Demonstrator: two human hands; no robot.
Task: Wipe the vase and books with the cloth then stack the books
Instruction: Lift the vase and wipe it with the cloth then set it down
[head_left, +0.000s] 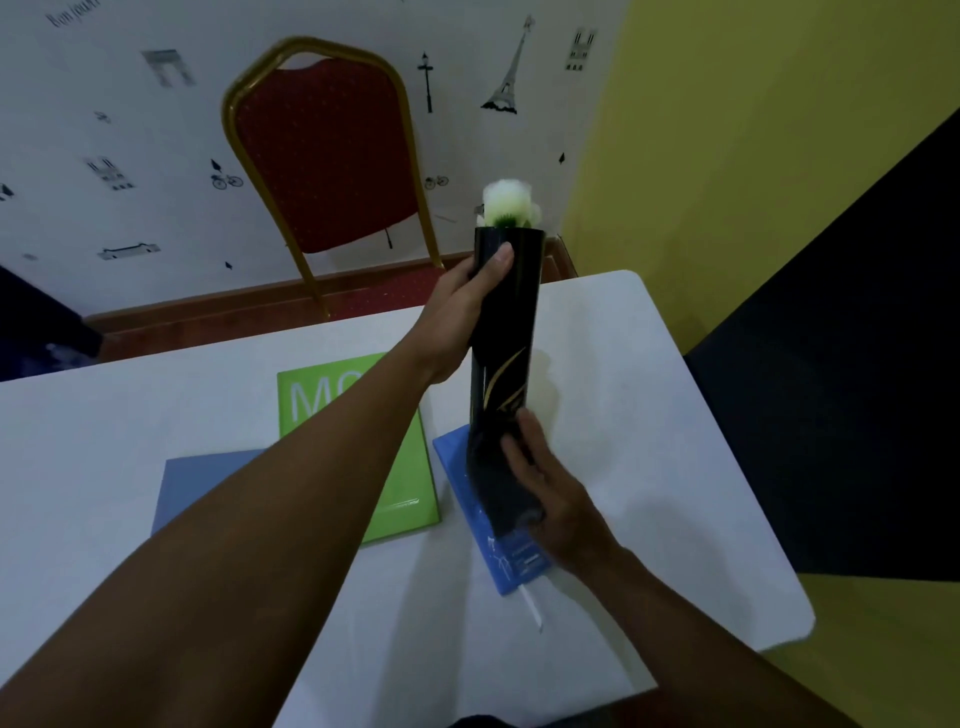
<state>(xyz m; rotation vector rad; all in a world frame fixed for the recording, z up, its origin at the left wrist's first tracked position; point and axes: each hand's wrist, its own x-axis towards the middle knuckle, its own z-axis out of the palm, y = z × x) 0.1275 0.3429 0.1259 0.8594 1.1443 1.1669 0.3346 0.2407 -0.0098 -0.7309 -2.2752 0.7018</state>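
The black vase (506, 322) was gripped near its top by the L hand (457, 312). A dark cloth (501, 483) was pressed w/ the R hand (550, 499) fingers against its lower part, above the bench (649, 415).

Three books lie on the white surface (156, 415): one green book (410, 493), one pale blue book (208, 483) and one brighter blue book (506, 561) (partly hidden). One black vase (506, 322), one dark cloth (501, 493), one white flower (503, 203), one red chair (327, 156), two hands.
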